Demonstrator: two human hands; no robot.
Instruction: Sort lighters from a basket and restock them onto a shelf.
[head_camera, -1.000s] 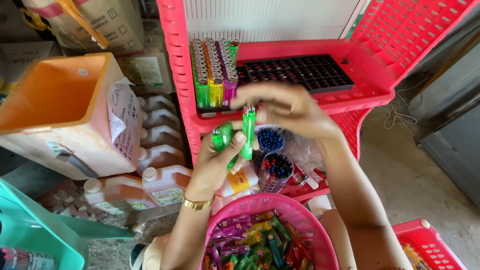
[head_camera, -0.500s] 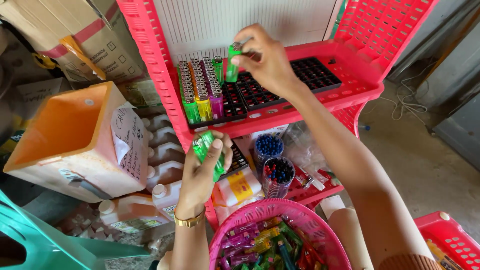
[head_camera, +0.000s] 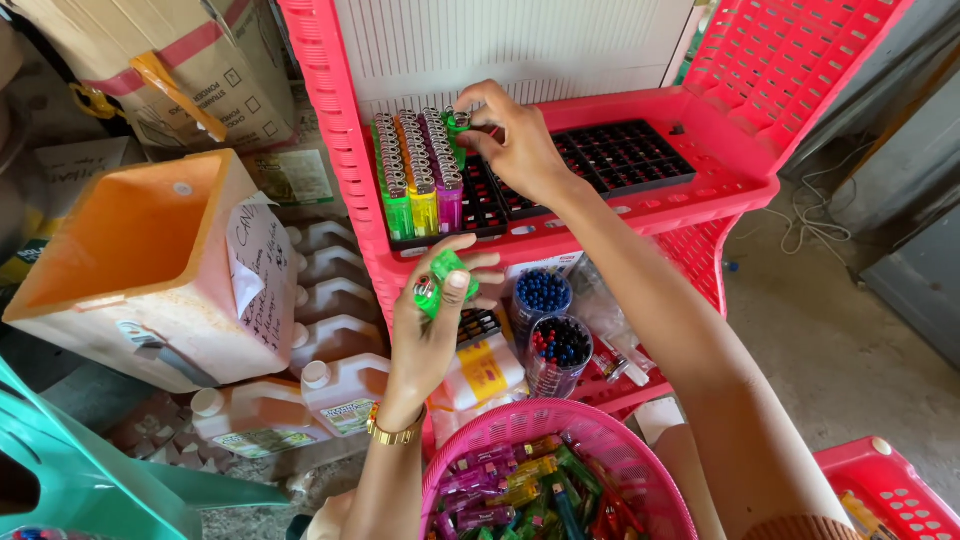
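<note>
Green lighters (head_camera: 437, 281) sit pinched in your left hand (head_camera: 432, 330), just below the black slotted tray (head_camera: 620, 160); how many you hold is hard to tell (fingers cover most of them). Your right hand (head_camera: 515, 145) reaches over the tray, fingertips closed on one green lighter (head_camera: 458, 124) at the end of the filled rows, its lower part hidden.

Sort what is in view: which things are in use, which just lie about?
In use: right hand, green lighter, black slotted tray, filled lighter rows, left hand, green lighters, pink basket.
Lying about: orange box, bead cups, white jugs.
</note>
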